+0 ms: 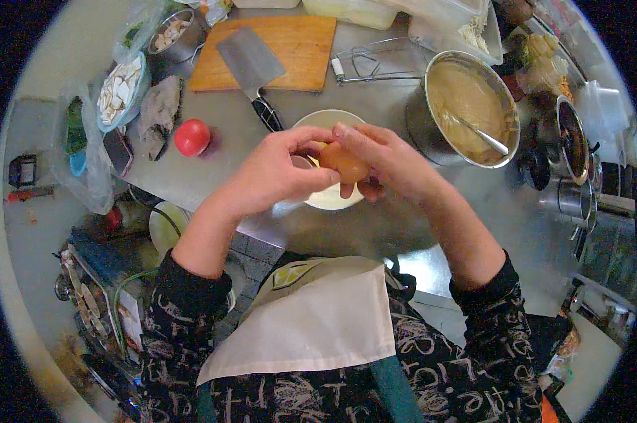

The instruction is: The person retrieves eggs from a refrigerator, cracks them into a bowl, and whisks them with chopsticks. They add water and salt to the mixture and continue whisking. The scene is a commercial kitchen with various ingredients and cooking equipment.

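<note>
Both my hands meet over a pale round bowl (335, 200) on the steel worktop. Between them is an orange-brown egg (350, 163), held by my right hand (390, 156) and touched by my left thumb. My left hand (279, 169) also has a brownish rounded piece, perhaps eggshell or a second egg, in its curled fingers. Something yellow shows in the gap between my hands. Much of the bowl is hidden under them. A cleaver (251, 61) lies on a wooden cutting board (302, 47), its black handle reaching toward the bowl. A red tomato (192, 137) rests left of my hands.
At the right stands a steel pot (421, 124) of thick tan batter with a spoon (482, 137). A wire rack (376, 61) lies behind. On the left are a blue basket of white pieces (138, 100) and a grey crumpled cloth (158, 113). The worktop edge (260, 239) runs before me.
</note>
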Tool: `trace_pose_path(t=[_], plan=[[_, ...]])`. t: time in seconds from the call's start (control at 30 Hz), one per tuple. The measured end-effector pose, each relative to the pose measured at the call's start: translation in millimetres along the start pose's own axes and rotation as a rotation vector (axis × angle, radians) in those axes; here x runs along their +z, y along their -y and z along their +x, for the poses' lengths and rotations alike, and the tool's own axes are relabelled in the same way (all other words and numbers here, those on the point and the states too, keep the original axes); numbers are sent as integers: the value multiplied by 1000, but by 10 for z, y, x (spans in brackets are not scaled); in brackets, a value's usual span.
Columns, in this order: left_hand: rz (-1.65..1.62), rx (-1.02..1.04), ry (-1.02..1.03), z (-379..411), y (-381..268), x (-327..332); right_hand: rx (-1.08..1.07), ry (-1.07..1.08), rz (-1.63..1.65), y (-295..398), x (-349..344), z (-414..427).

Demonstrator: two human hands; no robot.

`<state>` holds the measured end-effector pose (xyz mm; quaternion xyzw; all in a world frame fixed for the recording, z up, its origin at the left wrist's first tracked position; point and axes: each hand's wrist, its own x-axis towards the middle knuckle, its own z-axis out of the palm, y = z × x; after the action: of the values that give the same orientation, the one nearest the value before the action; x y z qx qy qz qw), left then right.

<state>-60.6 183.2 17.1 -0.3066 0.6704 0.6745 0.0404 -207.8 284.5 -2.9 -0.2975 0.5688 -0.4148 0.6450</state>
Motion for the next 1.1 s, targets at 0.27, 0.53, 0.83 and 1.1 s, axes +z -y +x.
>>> trace_pose_path(t=[0.27,0.53,0.83,1.1], plan=[[-99,23,-173,83,-28,-41,-220,-132,-267,130,-79,35],[-112,-16,-351,95,-3,79,-484,-279,-598,28,-25,50],[-211,-98,-410,136,137,218,-658,-320,-890,-97,87,53],[-149,-132,-411,326,312,348,-556,-323,-984,-324,4,129]])
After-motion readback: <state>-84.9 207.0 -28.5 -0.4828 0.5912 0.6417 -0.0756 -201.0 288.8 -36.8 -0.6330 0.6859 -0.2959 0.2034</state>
